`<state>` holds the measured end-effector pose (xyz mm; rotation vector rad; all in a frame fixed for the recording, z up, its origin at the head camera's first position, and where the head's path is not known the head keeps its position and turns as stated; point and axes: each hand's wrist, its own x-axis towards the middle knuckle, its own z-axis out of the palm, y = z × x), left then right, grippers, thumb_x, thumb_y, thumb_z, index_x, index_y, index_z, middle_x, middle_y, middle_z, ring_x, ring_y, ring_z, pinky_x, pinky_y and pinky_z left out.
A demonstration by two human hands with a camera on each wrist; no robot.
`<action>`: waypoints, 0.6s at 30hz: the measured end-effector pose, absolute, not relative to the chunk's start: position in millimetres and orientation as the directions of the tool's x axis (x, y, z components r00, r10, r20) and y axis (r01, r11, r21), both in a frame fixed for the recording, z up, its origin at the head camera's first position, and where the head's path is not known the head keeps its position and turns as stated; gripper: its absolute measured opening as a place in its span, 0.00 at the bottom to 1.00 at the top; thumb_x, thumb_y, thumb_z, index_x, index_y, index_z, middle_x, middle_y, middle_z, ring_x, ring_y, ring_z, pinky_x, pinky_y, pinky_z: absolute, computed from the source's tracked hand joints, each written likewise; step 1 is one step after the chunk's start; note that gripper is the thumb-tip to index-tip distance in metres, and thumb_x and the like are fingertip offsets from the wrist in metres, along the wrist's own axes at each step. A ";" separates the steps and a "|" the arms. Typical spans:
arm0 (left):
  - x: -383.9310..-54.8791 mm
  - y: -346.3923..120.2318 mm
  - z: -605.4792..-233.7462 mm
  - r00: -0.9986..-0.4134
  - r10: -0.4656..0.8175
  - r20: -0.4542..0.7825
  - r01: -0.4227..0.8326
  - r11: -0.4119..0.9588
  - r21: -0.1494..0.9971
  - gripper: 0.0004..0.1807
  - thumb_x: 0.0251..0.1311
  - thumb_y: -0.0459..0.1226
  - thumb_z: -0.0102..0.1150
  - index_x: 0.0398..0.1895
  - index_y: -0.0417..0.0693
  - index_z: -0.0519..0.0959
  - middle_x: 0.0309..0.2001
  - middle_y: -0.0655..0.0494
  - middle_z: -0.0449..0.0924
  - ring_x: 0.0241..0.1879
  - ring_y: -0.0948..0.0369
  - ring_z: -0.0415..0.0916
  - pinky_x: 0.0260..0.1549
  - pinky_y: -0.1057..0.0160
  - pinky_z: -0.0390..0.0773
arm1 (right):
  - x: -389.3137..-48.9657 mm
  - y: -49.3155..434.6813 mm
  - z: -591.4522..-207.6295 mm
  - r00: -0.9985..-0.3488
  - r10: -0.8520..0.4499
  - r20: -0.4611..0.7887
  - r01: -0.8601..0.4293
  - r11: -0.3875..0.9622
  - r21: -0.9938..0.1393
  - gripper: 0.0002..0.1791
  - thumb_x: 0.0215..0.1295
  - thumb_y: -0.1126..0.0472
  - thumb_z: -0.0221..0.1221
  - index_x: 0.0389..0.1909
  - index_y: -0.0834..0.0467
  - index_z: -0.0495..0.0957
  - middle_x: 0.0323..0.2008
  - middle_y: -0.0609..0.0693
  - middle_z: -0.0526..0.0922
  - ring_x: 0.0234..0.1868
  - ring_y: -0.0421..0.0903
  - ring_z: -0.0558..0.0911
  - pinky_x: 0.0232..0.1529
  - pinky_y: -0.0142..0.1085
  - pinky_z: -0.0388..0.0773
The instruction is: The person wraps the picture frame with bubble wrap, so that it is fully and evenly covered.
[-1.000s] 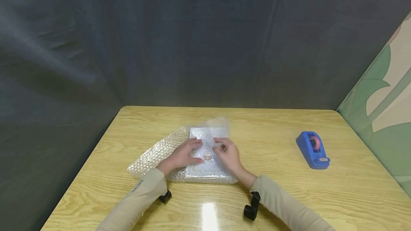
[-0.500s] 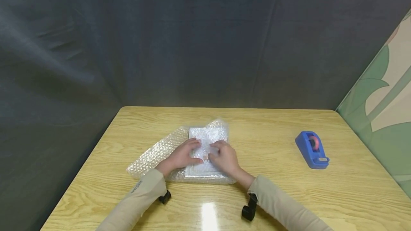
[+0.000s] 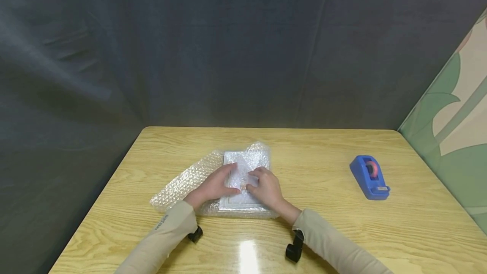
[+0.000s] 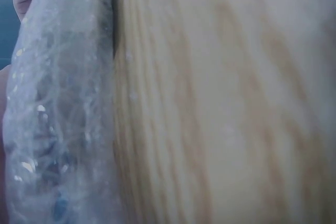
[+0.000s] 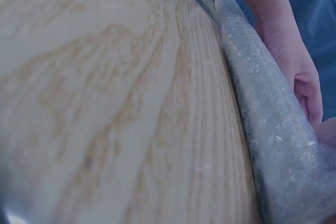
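A flat pale rectangular piece like a picture frame point(image 3: 236, 200) lies in bubble wrap point(image 3: 186, 185) on the table. A wrap flap point(image 3: 258, 151) covers its upper right part. My left hand point(image 3: 216, 183) rests on the left side of the frame, thumb and fingers spread apart. Over on the right side, my right hand point(image 3: 268, 187) touches the wrapped surface with bent fingers, thumb and index finger apart. The left wrist view has the wrap's thick edge point(image 4: 63, 98) close up. In the right wrist view, my left hand point(image 5: 289, 51) shows behind the wrap point(image 5: 273, 124).
A blue tape dispenser point(image 3: 369, 177) with a pinkish roll stands at the right of the wooden table point(image 3: 312, 160). A dark curtain point(image 3: 243, 54) hangs behind the table. A patterned wall point(image 3: 452, 130) borders the right side.
My right hand has moved slightly left and down onto the wrap, and the flap at the upper right now lies flatter. My left hand has stayed nearly in place.
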<state>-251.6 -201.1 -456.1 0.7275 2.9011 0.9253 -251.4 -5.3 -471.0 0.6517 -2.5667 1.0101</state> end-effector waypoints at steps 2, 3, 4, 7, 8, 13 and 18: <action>-251.3 -200.8 -456.1 -0.900 0.421 0.115 0.410 0.722 0.557 0.46 0.47 0.47 0.66 0.67 0.39 0.55 0.64 0.44 0.62 0.64 0.49 0.57 0.63 0.51 0.56 | -251.4 -5.4 -471.0 -0.845 -0.306 0.438 -0.522 0.651 -0.551 0.20 0.41 0.61 0.67 0.38 0.64 0.81 0.38 0.55 0.80 0.36 0.49 0.79 0.40 0.42 0.77; -251.1 -200.7 -455.9 -0.903 0.416 0.108 0.401 0.726 0.559 0.48 0.47 0.47 0.66 0.68 0.40 0.54 0.64 0.45 0.62 0.64 0.49 0.57 0.63 0.51 0.57 | -251.3 -5.5 -470.9 -0.842 -0.310 0.441 -0.526 0.652 -0.546 0.20 0.41 0.61 0.67 0.38 0.64 0.81 0.38 0.56 0.80 0.36 0.49 0.79 0.40 0.42 0.77; -251.1 -200.6 -455.8 -0.906 0.411 0.103 0.394 0.729 0.561 0.49 0.46 0.48 0.66 0.68 0.41 0.52 0.64 0.46 0.62 0.64 0.49 0.56 0.63 0.51 0.56 | -251.3 -5.7 -470.6 -0.841 -0.313 0.442 -0.528 0.653 -0.543 0.20 0.41 0.61 0.67 0.38 0.64 0.81 0.38 0.56 0.80 0.36 0.50 0.79 0.40 0.42 0.77; -251.0 -200.7 -455.6 -0.911 0.402 0.089 0.378 0.733 0.565 0.52 0.46 0.48 0.67 0.69 0.41 0.48 0.63 0.48 0.63 0.64 0.50 0.56 0.63 0.51 0.56 | -251.0 -6.1 -469.9 -0.838 -0.319 0.442 -0.532 0.657 -0.535 0.19 0.41 0.61 0.67 0.38 0.65 0.81 0.38 0.57 0.80 0.37 0.50 0.79 0.40 0.43 0.77; -251.0 -200.7 -455.5 -0.911 0.403 0.091 0.380 0.730 0.567 0.53 0.46 0.48 0.67 0.70 0.40 0.46 0.63 0.48 0.63 0.64 0.50 0.56 0.63 0.50 0.56 | -250.8 -6.3 -469.7 -0.837 -0.320 0.443 -0.533 0.658 -0.532 0.19 0.41 0.62 0.67 0.38 0.65 0.81 0.38 0.57 0.80 0.37 0.51 0.79 0.40 0.43 0.77; -250.8 -200.3 -456.0 -0.911 0.401 0.099 0.379 0.717 0.585 0.57 0.45 0.47 0.68 0.70 0.39 0.40 0.63 0.48 0.64 0.64 0.50 0.57 0.63 0.51 0.56 | -250.7 -6.1 -469.9 -0.836 -0.320 0.446 -0.534 0.660 -0.528 0.19 0.40 0.62 0.67 0.38 0.65 0.81 0.38 0.57 0.80 0.37 0.51 0.79 0.40 0.43 0.77; -250.6 -200.4 -455.6 -0.907 0.409 0.106 0.392 0.724 0.568 0.55 0.46 0.47 0.67 0.70 0.42 0.42 0.63 0.45 0.63 0.63 0.49 0.57 0.63 0.51 0.56 | -250.8 -5.5 -470.1 -0.831 -0.326 0.451 -0.543 0.652 -0.530 0.19 0.41 0.61 0.67 0.38 0.65 0.81 0.38 0.57 0.80 0.37 0.51 0.78 0.40 0.43 0.77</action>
